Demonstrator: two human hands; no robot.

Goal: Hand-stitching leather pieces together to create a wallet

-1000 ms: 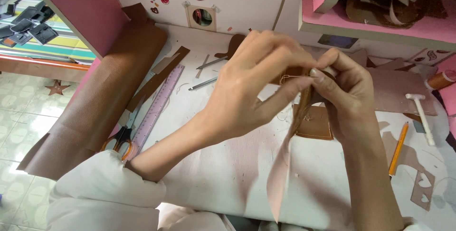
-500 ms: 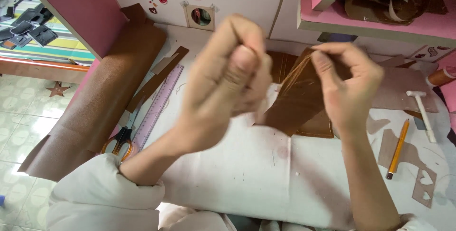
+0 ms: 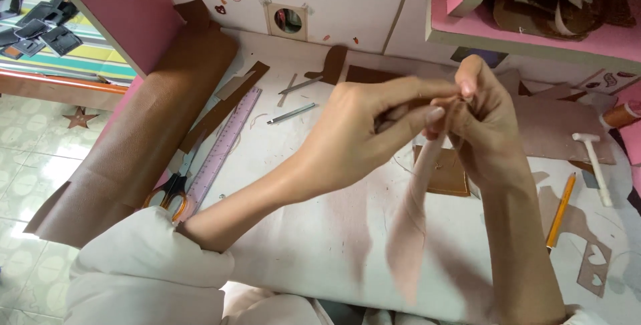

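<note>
Your left hand (image 3: 364, 131) and your right hand (image 3: 484, 128) are raised together above the white worktop (image 3: 320, 231), fingertips meeting. Both are closed in a pinch on the top end of a pale pinkish leather strip (image 3: 410, 231): the left thumb and forefinger reach across from the left, the right fingers curl round it from the other side. The strip hangs straight down from that pinch, blurred, and widens toward its lower end, which hangs close to you, below both wrists.

Just under your hands, lying flat on the worktop, is a small brown leather square (image 3: 446, 173), partly hidden by the strip and your right hand. To the right of your right hand lie a small white hammer (image 3: 593, 165) and, nearer you, a yellow pencil (image 3: 559, 210), with a brown stencil piece (image 3: 594, 265) beside it. Behind your hands, farther from you, flat brown leather offcuts (image 3: 554, 128) spread over the worktop.

To the left of your left forearm lies a pink transparent ruler (image 3: 224, 144), with orange-handled scissors (image 3: 170, 188) at its near end, just above your white sleeve (image 3: 147, 265). Farther left a large roll of brown leather (image 3: 143, 138) runs along the worktop's edge. Two slim metal tools (image 3: 294, 98) lie beyond your left hand.
</note>
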